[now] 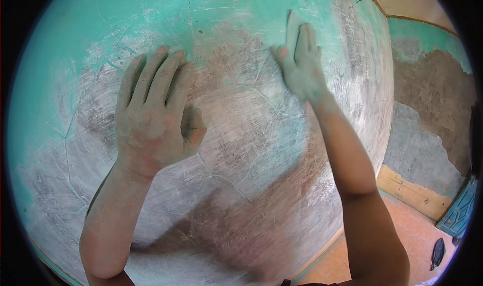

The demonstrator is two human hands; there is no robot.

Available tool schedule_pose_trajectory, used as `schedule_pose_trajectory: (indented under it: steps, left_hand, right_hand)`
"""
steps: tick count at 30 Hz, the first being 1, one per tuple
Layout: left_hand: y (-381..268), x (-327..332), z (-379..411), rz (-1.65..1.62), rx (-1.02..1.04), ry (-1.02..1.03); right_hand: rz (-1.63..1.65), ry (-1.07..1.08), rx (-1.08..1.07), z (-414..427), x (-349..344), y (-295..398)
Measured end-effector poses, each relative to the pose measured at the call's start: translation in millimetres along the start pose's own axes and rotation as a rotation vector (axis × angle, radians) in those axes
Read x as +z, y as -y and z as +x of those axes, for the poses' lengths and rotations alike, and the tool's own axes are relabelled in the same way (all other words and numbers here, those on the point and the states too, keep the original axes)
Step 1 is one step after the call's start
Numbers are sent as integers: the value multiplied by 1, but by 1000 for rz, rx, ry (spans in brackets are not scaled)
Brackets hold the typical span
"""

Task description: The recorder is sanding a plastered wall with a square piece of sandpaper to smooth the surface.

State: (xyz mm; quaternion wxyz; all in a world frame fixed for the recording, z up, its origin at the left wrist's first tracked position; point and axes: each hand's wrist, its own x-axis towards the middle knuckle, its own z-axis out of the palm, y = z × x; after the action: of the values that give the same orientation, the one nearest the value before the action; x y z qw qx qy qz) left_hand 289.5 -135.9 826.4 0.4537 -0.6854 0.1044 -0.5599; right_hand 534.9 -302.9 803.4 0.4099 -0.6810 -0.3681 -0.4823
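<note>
In front of me is a plastered wall (pixel 241 142) with turquoise paint at the top and left. Lower down, the paint is worn away to pale, scratched grey-brown plaster. My left hand (pixel 154 112) rests against it palm inward, fingers slightly spread, with nothing visible in it. Higher up and to the right, my right hand (pixel 303 67) presses a thin flat sheet (pixel 293 31), possibly sandpaper, to the surface. One end of that sheet sticks out above the thumb; the rest is hidden under the palm. Pale dust coats both hands.
Filled crack lines (pixel 67 150) run across the plaster. A nail (pixel 359 0) juts from the wall at upper right. Beyond the corner stands a patchy side wall (pixel 430 93) with a yellow skirting (pixel 415 188). A blue door (pixel 458 210) and a dark object (pixel 437 254) are by the tiled floor (pixel 407 225).
</note>
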Motion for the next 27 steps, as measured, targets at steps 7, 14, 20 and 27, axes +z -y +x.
schedule_pose_trajectory:
  steps: [7,14,20,27]
  left_hand:
    - [-4,5,0,-15,18,74]
    - [-19,17,19,-3,58,121]
    - [-18,19,18,-28,79,152]
    - [-14,19,15,-24,58,214]
  right_hand:
    - [-63,59,-219,-15,16,46]
    - [135,23,270,39,-4,22]
    - [181,89,175,45,-15,-7]
    - [110,213,177,5,2,64]
